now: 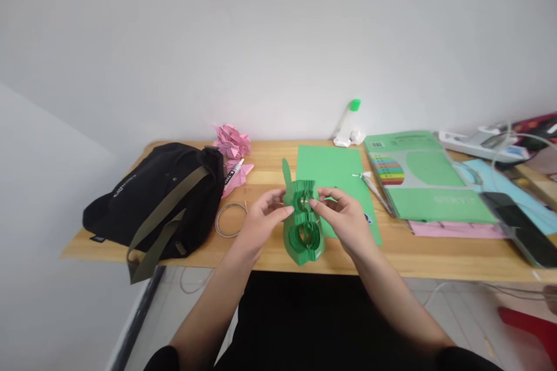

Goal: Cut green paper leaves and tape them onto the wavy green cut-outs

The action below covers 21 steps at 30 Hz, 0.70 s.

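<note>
A green cut-paper piece, a stack of layered shapes with round cut-outs, hangs above the front edge of the wooden table. My left hand grips its upper left side with curled fingers. My right hand pinches its upper part from the right with thumb and forefinger. Behind both hands a flat green paper sheet lies on the table.
A black bag with an olive strap sits at the left, a wire ring beside it. Crumpled pink paper and a marker lie behind. A coloured-paper pack, a phone, a pen and a power strip lie to the right.
</note>
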### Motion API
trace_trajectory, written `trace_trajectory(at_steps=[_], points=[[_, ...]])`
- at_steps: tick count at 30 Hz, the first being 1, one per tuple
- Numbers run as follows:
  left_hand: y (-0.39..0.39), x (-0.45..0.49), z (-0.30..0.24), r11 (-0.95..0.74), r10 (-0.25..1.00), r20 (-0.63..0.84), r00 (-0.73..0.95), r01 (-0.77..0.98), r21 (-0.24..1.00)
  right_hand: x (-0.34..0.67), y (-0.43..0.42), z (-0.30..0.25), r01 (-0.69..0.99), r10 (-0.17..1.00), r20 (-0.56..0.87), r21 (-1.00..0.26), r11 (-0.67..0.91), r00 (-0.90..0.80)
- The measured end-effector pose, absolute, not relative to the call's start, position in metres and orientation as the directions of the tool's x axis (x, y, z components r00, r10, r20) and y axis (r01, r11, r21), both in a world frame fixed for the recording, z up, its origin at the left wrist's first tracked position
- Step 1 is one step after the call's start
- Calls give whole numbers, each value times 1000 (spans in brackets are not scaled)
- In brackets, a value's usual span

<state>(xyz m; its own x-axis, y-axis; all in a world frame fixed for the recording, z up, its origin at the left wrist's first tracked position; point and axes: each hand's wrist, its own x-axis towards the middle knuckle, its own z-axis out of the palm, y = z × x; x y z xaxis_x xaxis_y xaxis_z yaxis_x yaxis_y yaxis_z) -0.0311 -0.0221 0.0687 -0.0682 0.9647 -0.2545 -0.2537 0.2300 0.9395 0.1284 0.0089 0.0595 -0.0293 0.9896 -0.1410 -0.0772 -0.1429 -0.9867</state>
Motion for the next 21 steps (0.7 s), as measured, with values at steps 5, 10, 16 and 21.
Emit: trace_trajectory(at_steps=[5, 10, 16, 21], points=[[-19, -26, 68, 134, 972, -162, -171, -164, 977, 133, 11, 61, -64, 995, -95, -993, -95, 2], [-17, -16, 70, 140, 979, -174, -105, -273, 952, 134, 10, 63, -10, 999, 21, -1000, 22, 46], [-12, -13, 74, 67, 984, -95, -150, -181, 981, 140, 12, 65, 14, 996, 67, -998, 67, 64], [-7, -13, 81, 59, 992, -79, -97, -194, 979, 140, 13, 72, -165, 997, -46, -985, -55, -54]])
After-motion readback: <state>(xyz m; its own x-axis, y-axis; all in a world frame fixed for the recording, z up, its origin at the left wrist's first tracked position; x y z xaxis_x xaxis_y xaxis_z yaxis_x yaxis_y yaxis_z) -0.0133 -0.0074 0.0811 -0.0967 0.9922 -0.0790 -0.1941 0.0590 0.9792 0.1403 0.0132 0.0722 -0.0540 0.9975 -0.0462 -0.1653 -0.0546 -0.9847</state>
